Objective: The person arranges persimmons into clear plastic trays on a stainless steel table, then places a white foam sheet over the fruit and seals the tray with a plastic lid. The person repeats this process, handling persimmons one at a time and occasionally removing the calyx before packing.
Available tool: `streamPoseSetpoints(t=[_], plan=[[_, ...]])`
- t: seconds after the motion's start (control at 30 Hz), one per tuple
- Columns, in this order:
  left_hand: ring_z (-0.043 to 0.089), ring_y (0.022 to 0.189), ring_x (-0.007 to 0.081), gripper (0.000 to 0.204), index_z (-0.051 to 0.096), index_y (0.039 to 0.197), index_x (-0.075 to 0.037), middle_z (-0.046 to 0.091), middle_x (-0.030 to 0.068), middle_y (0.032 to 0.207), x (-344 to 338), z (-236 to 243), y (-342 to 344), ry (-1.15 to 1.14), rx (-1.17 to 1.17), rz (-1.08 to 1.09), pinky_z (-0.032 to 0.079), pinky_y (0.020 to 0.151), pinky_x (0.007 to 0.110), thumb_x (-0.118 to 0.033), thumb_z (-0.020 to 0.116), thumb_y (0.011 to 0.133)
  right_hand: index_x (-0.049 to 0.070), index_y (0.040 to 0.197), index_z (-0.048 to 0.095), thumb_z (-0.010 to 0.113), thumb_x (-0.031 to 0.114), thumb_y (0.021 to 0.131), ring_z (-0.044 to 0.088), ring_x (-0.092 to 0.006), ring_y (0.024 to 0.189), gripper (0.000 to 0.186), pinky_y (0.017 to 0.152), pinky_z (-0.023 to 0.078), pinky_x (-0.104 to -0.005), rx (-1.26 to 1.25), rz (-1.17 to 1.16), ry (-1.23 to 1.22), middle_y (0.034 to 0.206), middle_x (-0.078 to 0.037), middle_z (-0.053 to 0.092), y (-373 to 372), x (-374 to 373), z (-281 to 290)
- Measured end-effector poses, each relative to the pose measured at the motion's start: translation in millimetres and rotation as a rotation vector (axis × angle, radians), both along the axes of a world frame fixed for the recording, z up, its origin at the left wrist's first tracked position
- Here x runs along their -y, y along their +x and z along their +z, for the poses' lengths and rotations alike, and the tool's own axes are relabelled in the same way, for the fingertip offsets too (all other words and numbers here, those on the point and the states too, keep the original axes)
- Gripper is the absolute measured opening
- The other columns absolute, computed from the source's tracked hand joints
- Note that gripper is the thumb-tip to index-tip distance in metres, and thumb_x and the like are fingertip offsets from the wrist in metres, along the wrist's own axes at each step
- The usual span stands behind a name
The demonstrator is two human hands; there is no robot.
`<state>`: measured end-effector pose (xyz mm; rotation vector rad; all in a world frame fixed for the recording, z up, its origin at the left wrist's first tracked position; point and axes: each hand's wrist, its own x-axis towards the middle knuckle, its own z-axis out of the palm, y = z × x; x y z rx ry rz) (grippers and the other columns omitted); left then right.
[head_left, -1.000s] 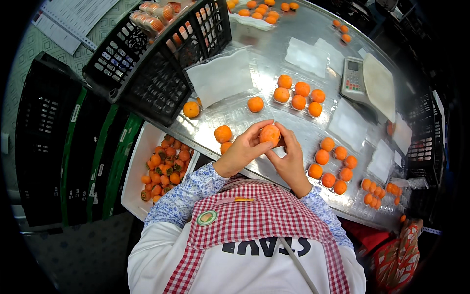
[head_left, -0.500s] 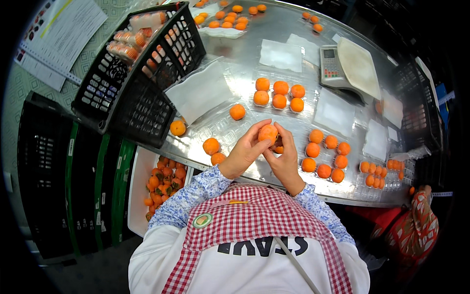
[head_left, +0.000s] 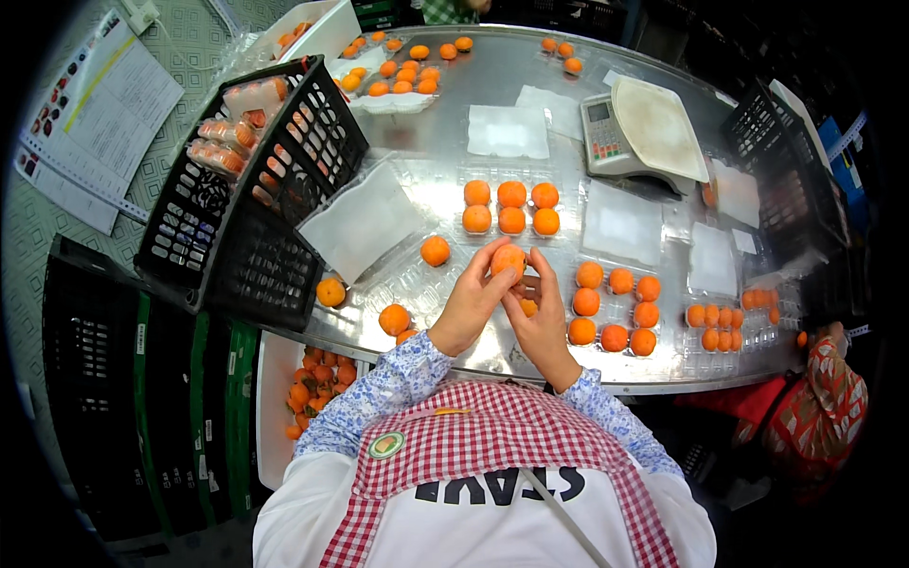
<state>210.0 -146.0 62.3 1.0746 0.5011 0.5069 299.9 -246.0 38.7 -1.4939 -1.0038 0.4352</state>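
An orange persimmon (head_left: pixel 508 262) is held up over the near part of the metal table between my two hands. My left hand (head_left: pixel 466 305) pinches it from the left with thumb and fingers. From the right, the curled fingers of my right hand (head_left: pixel 543 327) close on the same fruit. Part of a second persimmon (head_left: pixel 528 307) shows beside my right fingers; whether that hand holds it I cannot tell. A clear plastic tray with two rows of persimmons (head_left: pixel 511 195) sits just beyond my hands. Loose persimmons (head_left: pixel 394 320) lie to the left.
Right of my hands are more persimmons in clear trays (head_left: pixel 614 338), white-padded trays (head_left: pixel 622 223) and a weighing scale (head_left: pixel 653 133). A black crate (head_left: pixel 248 208) of packed fruit stands left, above a white bin (head_left: pixel 276 407) of persimmons. A person's patterned sleeve (head_left: pixel 822 412) is at far right.
The view has shifted, so the table's things sit further left and its far end shows more. Both my hands still hold the persimmon, which appears slightly turned.
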Motion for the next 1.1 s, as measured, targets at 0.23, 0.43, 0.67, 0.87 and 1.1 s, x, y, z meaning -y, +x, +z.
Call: streamPoseSetpoints(t=[0.23,0.43,0.67,0.87,1.1], plan=[[0.057,0.092,0.0158,0.051,0.037,0.138,0.0,0.054,0.0083,0.114,-51.8,6.7,28.4,-0.056,0.059,0.162,0.049,0.081,0.03,-0.018,0.058,0.096,0.002,0.137,0.04,0.063,0.004,0.088,0.062,-0.0161,0.093,0.054,0.073,0.051,-0.0266,-0.157,0.071,-0.055,0.127,-0.013,0.051,-2.2,2.3,-12.4],[0.057,0.087,0.0136,0.046,0.044,0.127,0.0,0.057,0.0084,0.108,-101.4,1.3,52.2,-0.035,0.001,0.348,0.049,0.077,0.028,-0.022,0.065,0.092,0.001,0.133,0.043,0.061,0.003,0.089,0.062,-0.0135,0.085,0.047,0.07,0.052,-0.0246,-0.314,0.121,-0.055,0.122,-0.012,0.055,0.4,2.5,-19.6],[0.059,0.077,0.0116,0.047,0.045,0.124,0.0,0.059,0.0059,0.099,-129.0,-3.1,67.9,0.018,0.01,0.408,0.052,0.072,0.025,-0.024,0.067,0.09,0.001,0.133,0.043,0.056,0.001,0.092,0.064,-0.0134,0.085,0.043,0.076,0.054,-0.0258,-0.402,0.134,-0.127,0.122,-0.011,0.055,8.7,3.8,-18.8],[0.058,0.08,0.0126,0.05,0.043,0.127,0.0,0.058,0.0059,0.101,-132.6,-3.7,65.1,-0.026,-0.023,0.407,0.051,0.074,0.026,-0.027,0.066,0.091,0.0,0.125,0.049,0.057,0.003,0.092,0.065,-0.0123,0.081,0.035,0.071,0.053,-0.0244,-0.458,0.145,-0.151,0.113,-0.01,0.061,8.3,0.8,-26.5],[0.06,0.077,0.0128,0.049,0.046,0.124,0.001,0.059,0.0058,0.101,-136.2,-13.1,58.2,-0.104,-0.015,0.461,0.051,0.069,0.026,-0.028,0.068,0.091,-0.001,0.117,0.056,0.058,0.008,0.094,0.066,-0.0117,0.076,0.025,0.067,0.051,-0.023,-0.445,0.19,-0.219,0.094,-0.007,0.066,5.0,2.5,-30.7]])
